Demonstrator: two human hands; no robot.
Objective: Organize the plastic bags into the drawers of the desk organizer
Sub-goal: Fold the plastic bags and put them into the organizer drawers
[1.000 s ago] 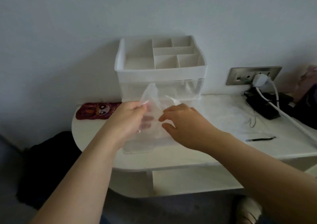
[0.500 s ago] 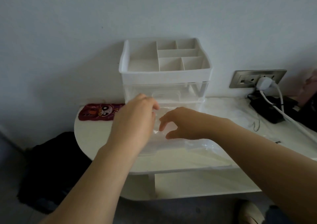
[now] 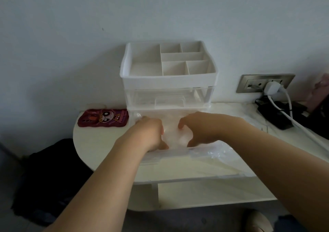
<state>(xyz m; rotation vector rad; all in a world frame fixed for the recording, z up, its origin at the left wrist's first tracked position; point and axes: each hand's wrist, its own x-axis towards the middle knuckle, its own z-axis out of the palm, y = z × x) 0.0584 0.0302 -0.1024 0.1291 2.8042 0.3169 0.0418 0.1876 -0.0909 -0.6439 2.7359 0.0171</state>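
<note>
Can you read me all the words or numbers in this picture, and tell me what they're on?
On the red cartoon pouch: pink lettering beside the cartoon face, too blurred to read.
On the wall socket plate: no readable marks.
On the desk organizer and the plastic bag: no print visible.
So nothing here can be quoted.

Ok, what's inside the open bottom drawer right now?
A clear plastic bag, held down by the left hand and right hand. Whatever lies under the hands and the bag is covered.
</note>
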